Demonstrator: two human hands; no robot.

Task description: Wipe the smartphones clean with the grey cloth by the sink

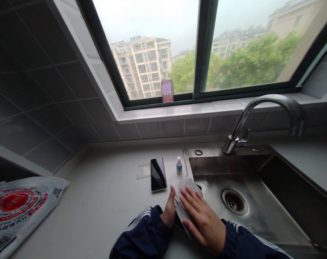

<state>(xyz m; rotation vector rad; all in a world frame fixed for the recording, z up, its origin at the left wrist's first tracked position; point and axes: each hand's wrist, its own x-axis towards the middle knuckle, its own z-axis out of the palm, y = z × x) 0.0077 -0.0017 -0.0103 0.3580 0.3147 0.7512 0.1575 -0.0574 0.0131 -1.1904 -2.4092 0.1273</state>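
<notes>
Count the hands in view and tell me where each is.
2. The left hand is at the left edge of the grey cloth, its fingers mostly hidden; the right hand lies on top of the cloth.

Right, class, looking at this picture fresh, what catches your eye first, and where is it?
First, the hands, low centre: the right hand spread on a pale grey cloth over a dark object, the left hand at the cloth's left edge. To their right, a curved chrome tap rises from the steel sink's back rim. Far left, a plastic bag shows bold red print.
</notes>
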